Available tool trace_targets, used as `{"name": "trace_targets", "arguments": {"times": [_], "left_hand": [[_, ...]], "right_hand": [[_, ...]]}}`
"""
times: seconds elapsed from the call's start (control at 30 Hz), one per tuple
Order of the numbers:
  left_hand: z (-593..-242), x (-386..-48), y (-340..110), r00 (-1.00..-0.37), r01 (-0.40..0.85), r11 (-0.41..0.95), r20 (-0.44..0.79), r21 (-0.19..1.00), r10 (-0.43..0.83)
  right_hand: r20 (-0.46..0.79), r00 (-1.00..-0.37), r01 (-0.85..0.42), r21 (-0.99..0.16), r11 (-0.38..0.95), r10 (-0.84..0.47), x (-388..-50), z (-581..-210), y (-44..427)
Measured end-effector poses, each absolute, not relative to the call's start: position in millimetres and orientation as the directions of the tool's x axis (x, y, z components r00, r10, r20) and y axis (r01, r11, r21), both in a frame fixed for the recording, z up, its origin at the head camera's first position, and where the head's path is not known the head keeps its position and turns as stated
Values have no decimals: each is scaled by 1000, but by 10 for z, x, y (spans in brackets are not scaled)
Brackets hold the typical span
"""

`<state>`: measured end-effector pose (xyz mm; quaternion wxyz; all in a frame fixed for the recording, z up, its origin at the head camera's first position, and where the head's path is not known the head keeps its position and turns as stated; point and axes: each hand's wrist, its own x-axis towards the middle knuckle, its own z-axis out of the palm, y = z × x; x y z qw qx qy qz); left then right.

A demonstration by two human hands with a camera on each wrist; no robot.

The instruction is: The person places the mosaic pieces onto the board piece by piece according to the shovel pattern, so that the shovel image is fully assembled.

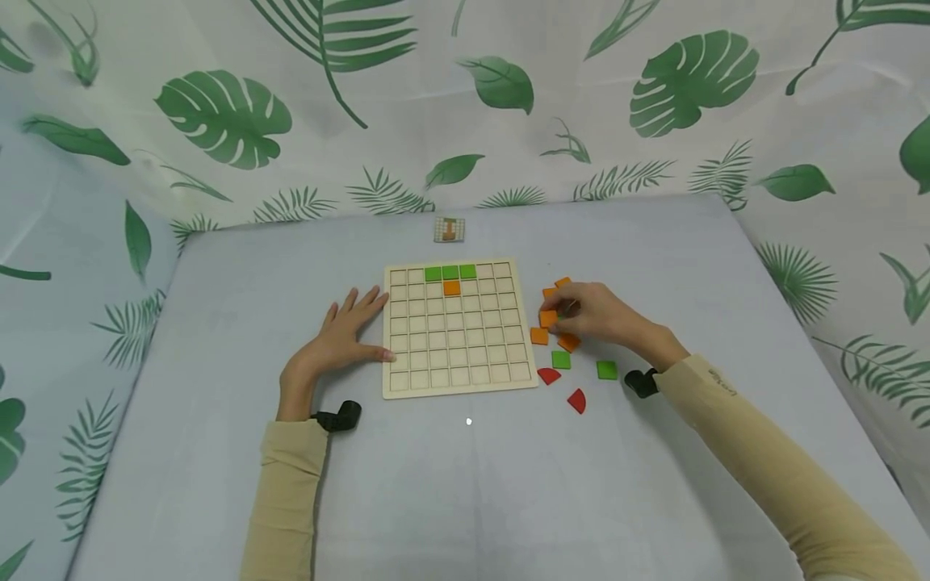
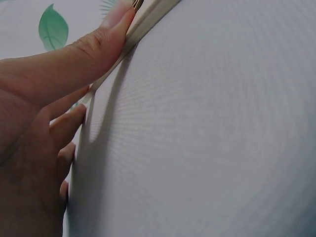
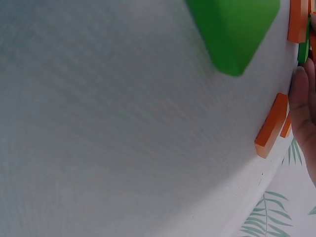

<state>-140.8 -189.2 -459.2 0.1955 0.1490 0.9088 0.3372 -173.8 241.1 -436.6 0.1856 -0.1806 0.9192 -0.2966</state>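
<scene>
A pale square grid board (image 1: 465,390) lies on the table. Three green tiles (image 1: 450,273) fill cells side by side in its top row, with one orange tile (image 1: 452,288) directly below the middle one. My left hand (image 1: 337,343) is spread at the board's left edge, its thumb (image 2: 94,54) resting on the rim. Right of the board, my right hand (image 1: 599,315) has its fingers curled, thumb and fingertip pinching an orange tile (image 1: 548,319) among the loose pieces. The right wrist view shows only part of that hand (image 3: 303,113), at the right edge.
Around the right hand lie loose orange tiles (image 1: 539,336), green tiles (image 1: 561,360) and two red quarter-round pieces (image 1: 548,376). Another green tile (image 1: 606,370) is near the right wrist. A small patterned card (image 1: 449,229) lies behind the board. Leaf-printed cloth (image 1: 450,97) hangs behind the table.
</scene>
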Motion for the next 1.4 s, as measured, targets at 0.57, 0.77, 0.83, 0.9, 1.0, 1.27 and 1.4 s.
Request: {"name": "trace_targets", "arguments": {"times": [0.57,0.77,0.83,0.9,1.0,1.27,1.4], "left_hand": [[-4590,-1405,-1880,-878,134,728,-260,673,402],[-4578,-1410,-1874,-877,135,730,-262,670,403],[-4579,-1408,-1875,-876,136,729,-262,671,404],[-4582,-1409,-1877,-876,136,728,-262,672,405],[-4584,-1408,-1883,-876,135,726,-261,674,406],[-4601,-1410,-1895,-874,136,727,-264,673,407],[-4595,-1406,-1892,-875,131,726,-266,675,405]], "right_hand": [[-129,-875,-280,-651,705,-467,-1781,-4349,2429],[-137,-867,-269,-681,681,-479,-1791,-4349,2425],[-143,-865,-263,-687,677,-481,-1794,-4352,2416],[-151,-865,-255,-689,679,-478,-1799,-4358,2409],[-169,-871,-228,-691,686,-461,-1808,-4354,2392],[-268,-859,-97,-750,654,-435,-1838,-4340,2349],[-286,-855,-73,-760,646,-433,-1850,-4328,2311]]}}
